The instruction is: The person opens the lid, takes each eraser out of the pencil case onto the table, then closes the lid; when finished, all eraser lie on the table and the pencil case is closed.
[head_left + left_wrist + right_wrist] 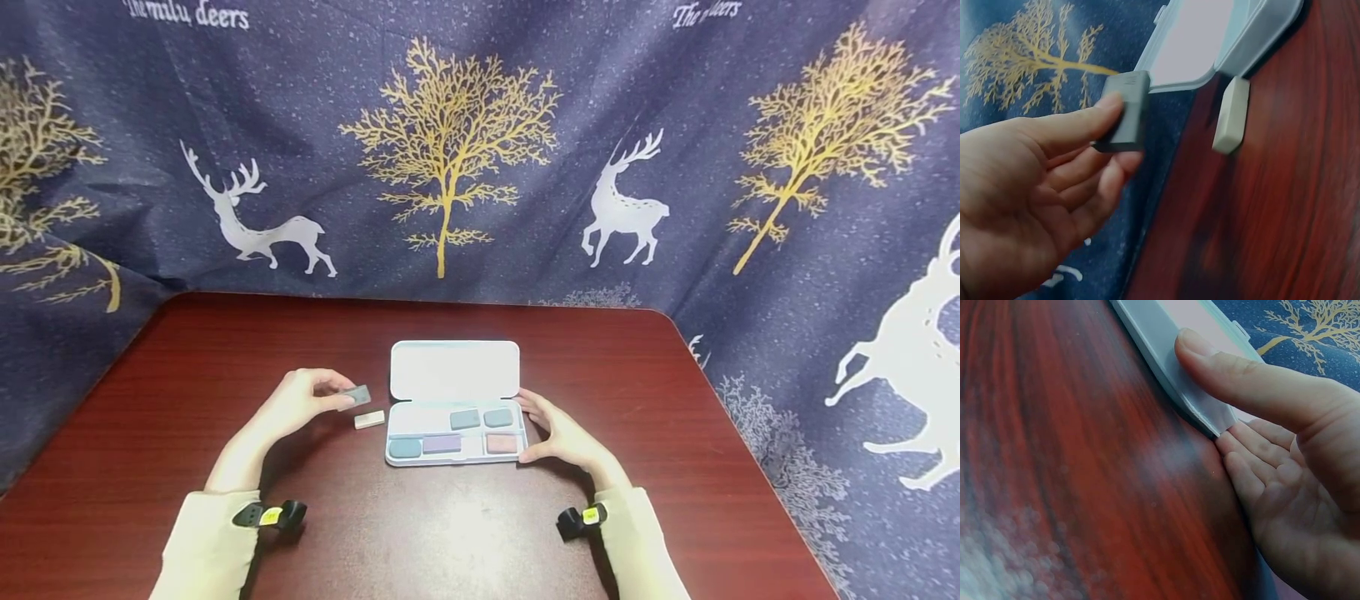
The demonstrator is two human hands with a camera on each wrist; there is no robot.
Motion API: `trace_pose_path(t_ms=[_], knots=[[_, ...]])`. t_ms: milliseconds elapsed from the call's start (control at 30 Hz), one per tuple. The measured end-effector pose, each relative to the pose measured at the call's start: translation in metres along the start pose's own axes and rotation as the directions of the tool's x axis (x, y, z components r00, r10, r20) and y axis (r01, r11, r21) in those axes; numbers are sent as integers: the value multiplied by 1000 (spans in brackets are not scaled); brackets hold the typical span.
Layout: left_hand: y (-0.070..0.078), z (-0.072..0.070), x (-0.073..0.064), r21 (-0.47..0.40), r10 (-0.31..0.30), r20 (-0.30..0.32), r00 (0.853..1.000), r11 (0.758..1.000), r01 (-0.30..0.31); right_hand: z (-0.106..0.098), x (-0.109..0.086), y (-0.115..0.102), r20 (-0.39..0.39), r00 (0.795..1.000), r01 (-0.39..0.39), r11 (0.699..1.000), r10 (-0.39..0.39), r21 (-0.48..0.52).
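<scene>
My left hand [298, 402] pinches a dark grey eraser [1132, 115] between thumb and fingers, held up to the left of an open pale-blue case [454, 371]. Beneath it a whitish eraser [369, 420] lies on the table, close to the case's left side. The case lies with its lid folded back. In its compartments sit two grey-green erasers [465, 419] at the back, with a teal eraser [405, 448], a purple eraser [442, 444] and a pink eraser [502, 443] in front. At the right end, my right hand [562, 437] grips the case, thumb near the front corner, fingers farther back.
The reddish-brown wooden table [600, 358] spreads around the case, its far edge against a dark blue cloth [510, 242] printed with deer and trees. A bright glare lies on the tabletop in front of the case. Each wrist wears a black camera band.
</scene>
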State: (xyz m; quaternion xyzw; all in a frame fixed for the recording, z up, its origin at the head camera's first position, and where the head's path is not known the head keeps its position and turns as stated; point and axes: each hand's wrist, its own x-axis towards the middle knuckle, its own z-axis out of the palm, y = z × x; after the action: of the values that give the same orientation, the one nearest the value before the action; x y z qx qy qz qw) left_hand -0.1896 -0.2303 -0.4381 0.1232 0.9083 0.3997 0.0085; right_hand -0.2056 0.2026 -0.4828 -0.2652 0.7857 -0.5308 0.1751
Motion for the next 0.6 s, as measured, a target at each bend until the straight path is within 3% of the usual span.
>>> trace_pose_path(t_ms=[300, 600], knots=[[-16, -13, -7, 22, -12, 160, 987, 1000, 9, -1, -1, 1, 4, 1000, 7, 1000, -7, -8], [-23, -12, -10, 48, -59, 210, 976, 998, 50, 0, -1, -2, 4, 1000, 1, 1000, -1, -2]])
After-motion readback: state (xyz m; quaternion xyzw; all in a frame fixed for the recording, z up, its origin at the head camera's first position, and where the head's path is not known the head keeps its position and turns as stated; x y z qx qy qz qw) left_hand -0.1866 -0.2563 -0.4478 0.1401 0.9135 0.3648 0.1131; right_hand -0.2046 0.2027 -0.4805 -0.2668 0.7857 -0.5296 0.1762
